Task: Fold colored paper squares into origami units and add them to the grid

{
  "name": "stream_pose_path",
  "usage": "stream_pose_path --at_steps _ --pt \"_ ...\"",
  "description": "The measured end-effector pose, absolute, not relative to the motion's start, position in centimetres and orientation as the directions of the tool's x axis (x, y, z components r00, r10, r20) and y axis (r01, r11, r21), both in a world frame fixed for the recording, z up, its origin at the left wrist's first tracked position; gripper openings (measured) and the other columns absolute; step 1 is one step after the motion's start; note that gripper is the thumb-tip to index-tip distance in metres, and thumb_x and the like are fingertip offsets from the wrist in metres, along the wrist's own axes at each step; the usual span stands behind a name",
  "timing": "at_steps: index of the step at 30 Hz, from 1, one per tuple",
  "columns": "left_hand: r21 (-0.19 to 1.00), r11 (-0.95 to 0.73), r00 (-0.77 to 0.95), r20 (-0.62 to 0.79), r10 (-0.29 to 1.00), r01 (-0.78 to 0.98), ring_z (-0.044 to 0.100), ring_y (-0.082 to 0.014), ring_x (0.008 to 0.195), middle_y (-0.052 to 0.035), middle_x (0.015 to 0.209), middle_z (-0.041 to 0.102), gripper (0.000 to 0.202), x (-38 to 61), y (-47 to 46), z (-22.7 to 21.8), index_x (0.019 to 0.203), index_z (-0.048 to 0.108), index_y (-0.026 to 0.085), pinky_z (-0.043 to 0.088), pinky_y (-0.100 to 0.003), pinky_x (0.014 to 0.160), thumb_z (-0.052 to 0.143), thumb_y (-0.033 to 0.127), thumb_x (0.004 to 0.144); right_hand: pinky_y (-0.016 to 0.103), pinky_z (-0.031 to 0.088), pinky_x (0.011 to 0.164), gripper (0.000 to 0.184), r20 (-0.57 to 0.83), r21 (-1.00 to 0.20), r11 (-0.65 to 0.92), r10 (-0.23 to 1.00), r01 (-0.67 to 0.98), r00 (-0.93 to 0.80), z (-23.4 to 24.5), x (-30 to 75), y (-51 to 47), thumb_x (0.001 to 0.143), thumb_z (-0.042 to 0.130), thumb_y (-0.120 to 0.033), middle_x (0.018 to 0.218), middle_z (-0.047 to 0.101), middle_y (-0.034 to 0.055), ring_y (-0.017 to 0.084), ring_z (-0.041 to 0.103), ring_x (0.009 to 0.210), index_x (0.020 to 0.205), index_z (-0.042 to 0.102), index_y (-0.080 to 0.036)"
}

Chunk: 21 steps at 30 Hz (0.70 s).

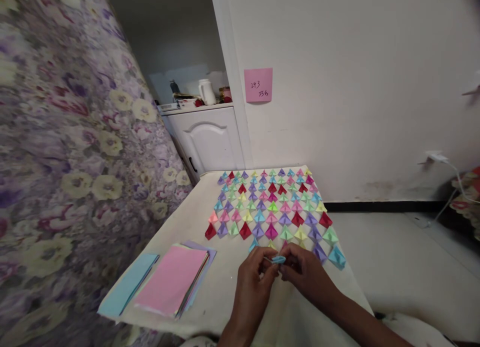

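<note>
Between my two hands is a small folded piece of light blue paper, held just above the near part of the table. My left hand pinches its left side between thumb and fingers. On the other side, my right hand grips the paper with its fingertips. Just beyond lie rows of small folded paper pieces in red, purple, green, pink, yellow and blue. The nearest row is partly hidden by my hands.
Left on the pale table lie a pink-topped paper stack and a blue stack. A floral curtain hangs left. Behind stand a white cabinet and a wall with a pink note. A charger is at right.
</note>
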<state>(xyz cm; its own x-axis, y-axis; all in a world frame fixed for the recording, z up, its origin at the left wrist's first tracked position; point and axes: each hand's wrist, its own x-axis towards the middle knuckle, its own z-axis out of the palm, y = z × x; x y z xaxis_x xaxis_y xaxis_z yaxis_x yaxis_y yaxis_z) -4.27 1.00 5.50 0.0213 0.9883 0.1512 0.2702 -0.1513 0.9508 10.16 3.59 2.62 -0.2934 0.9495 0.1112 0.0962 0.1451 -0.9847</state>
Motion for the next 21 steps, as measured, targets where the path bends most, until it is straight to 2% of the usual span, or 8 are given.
stream_pose_path --at_steps 4,9,15,18,21 --pt "0.902 -0.242 0.067 0.233 0.97 0.358 0.056 -0.0169 0.071 -0.0032 0.081 0.061 0.014 -4.21 0.74 6.12 0.087 0.067 0.022 0.04 -0.024 0.063 0.056 0.019 0.079 0.025 0.049 0.059 0.007 0.165 -0.981 0.187 0.935 0.041 -0.315 3.04 9.93 3.03 0.077 0.056 -0.017 0.071 0.063 0.0 0.016 0.062 0.065 0.08 0.051 -0.021" --pt "0.918 -0.178 0.034 0.177 0.984 0.355 0.058 -0.0174 0.07 -0.0017 0.074 0.062 0.009 -4.46 0.58 5.93 0.087 0.06 0.021 0.042 -0.025 0.065 0.055 0.022 0.08 0.027 0.052 0.066 0.008 0.257 -0.962 0.273 0.919 0.012 -0.297 3.05 9.88 2.68 0.082 0.055 -0.023 0.082 0.064 0.003 0.018 0.065 0.075 0.089 0.052 -0.022" --pt "0.925 -0.145 0.037 0.141 0.989 0.35 0.058 -0.0159 0.07 0.0012 0.07 0.06 0.014 -4.72 0.54 5.9 0.091 0.056 0.021 0.042 -0.024 0.067 0.059 0.019 0.077 0.023 0.049 0.062 0.006 0.351 -0.913 0.396 0.887 0.099 -0.301 2.6 10.03 2.87 0.082 0.051 -0.017 0.078 0.061 0.0007 0.014 0.062 0.07 0.085 0.055 -0.021" --pt "0.947 -0.122 0.023 0.121 0.992 0.298 0.055 -0.015 0.066 0.0022 0.066 0.057 0.018 -4.86 0.66 6.1 0.092 0.057 0.02 0.042 -0.024 0.063 0.062 0.023 0.075 0.02 0.044 0.055 0.005 0.317 -0.923 0.363 0.907 0.132 -0.277 2.88 10.04 2.85 0.078 0.055 -0.015 0.068 0.058 -0.0025 0.012 0.057 0.06 0.077 0.054 -0.02" --pt "0.982 -0.115 0.036 0.111 0.993 0.151 0.053 -0.014 0.061 0.0025 0.06 0.054 0.016 -5.19 0.82 6.14 0.092 0.057 0.018 0.042 -0.024 0.059 0.054 0.03 0.082 0.019 0.041 0.054 0.008 0.279 -0.941 0.318 0.923 0.115 -0.266 3.31 10.04 2.84 0.075 0.06 -0.014 0.066 0.057 -0.0037 0.01 0.054 0.058 0.073 0.053 -0.02"
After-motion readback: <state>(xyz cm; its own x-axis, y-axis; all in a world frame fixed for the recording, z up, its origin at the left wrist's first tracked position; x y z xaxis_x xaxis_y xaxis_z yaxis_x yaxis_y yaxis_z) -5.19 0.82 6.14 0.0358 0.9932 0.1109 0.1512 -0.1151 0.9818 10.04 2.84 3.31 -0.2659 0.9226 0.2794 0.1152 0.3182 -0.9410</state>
